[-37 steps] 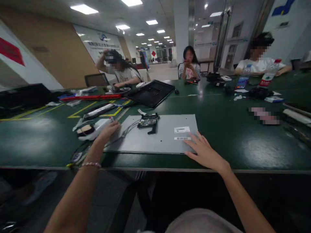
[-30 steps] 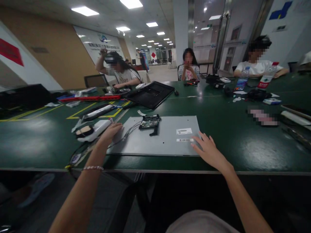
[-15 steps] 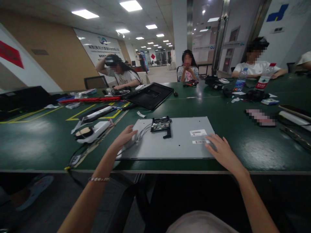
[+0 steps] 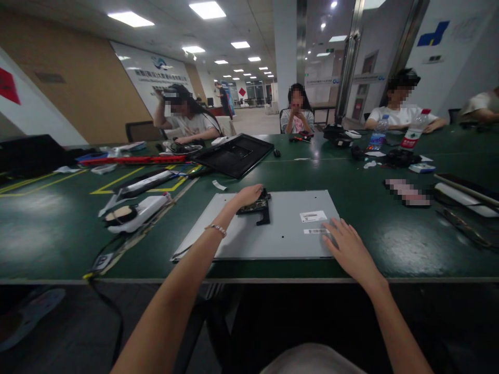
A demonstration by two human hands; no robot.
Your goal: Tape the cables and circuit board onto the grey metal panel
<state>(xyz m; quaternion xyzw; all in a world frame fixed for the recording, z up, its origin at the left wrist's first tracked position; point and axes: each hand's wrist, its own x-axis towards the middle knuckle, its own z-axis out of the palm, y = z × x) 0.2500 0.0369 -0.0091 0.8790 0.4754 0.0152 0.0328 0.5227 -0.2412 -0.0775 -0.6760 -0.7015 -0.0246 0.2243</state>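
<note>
The grey panel is lying flat on the green table; the left hand is curling over its circuit board, grip impossible to tell; the right hand is resting spread flat, holding nothing, on the panel's near corner.

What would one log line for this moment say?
left hand: on circuit board | right hand: flat on grey panel | grey panel: lying on green table

A circuit board lies on a panel on the table, a tray behind it.
</note>
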